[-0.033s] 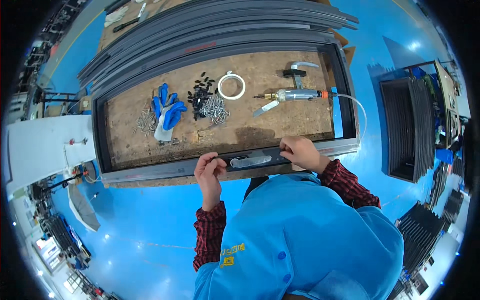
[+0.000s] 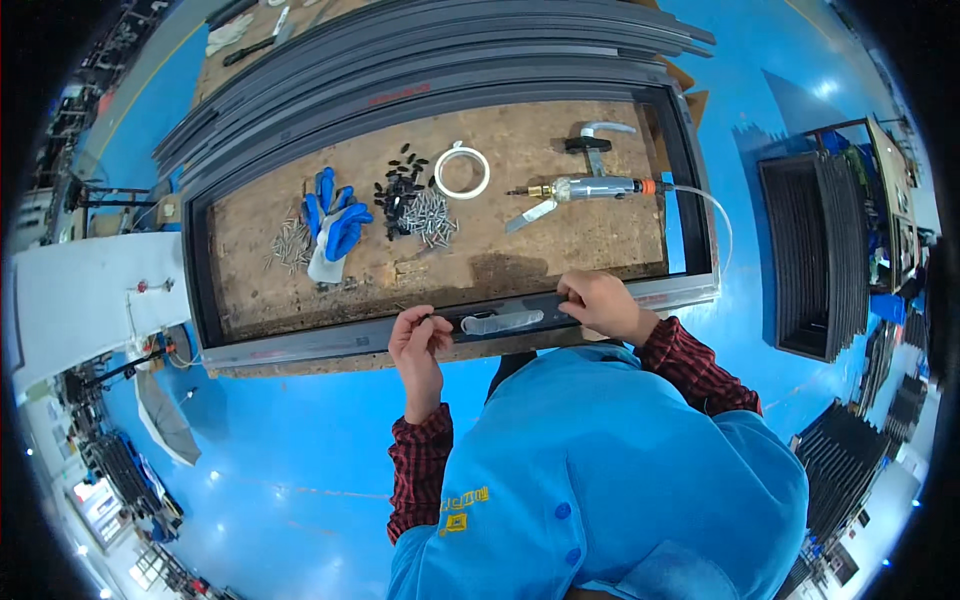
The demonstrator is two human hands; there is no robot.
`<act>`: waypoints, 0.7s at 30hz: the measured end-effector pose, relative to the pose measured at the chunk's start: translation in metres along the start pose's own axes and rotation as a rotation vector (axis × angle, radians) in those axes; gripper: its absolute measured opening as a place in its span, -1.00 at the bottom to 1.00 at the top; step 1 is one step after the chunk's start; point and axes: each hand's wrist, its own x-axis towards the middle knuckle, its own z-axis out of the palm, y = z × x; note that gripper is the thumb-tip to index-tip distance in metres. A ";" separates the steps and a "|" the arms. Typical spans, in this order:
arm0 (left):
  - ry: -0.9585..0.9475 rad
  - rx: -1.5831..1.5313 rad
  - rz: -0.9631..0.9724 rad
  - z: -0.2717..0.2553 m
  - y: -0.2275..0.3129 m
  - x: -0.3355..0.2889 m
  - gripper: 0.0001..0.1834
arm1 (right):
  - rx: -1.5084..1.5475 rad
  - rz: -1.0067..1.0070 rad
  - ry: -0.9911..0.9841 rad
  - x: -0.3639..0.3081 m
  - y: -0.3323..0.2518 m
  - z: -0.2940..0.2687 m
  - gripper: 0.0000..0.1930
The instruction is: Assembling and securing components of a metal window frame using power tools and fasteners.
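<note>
A dark grey rectangular frame [image 2: 300,345] lies on the wooden bench. On its near bar is a long pale handle-like piece [image 2: 502,321] that looks wrapped in clear plastic. At that piece's left end, my left hand [image 2: 418,345] is closed in a pinch, with something small and dark at the fingertips, too small to name. My right hand [image 2: 603,303] rests at the bar just past the piece's right end. Its fingertips are drawn together against the bar, and what they hold, if anything, is hidden.
Inside the frame are blue-and-white gloves [image 2: 337,228], silver screws [image 2: 430,218], black plastic pieces [image 2: 398,190], a tape roll [image 2: 462,173], an air screwdriver [image 2: 590,189] with a hose, and a lever handle [image 2: 597,140]. Grey bars [image 2: 450,50] are stacked along the far side.
</note>
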 end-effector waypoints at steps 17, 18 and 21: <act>-0.005 0.490 0.538 -0.027 -0.016 0.052 -0.78 | -0.449 -0.643 -0.186 0.063 -0.041 0.020 -0.74; -0.017 0.540 0.540 -0.027 -0.016 0.054 -0.78 | -0.507 -0.735 -0.196 0.072 -0.040 0.018 -0.74; -0.047 0.647 0.535 -0.027 -0.018 0.060 -0.78 | -0.688 -0.999 -0.168 0.114 -0.042 0.008 -0.77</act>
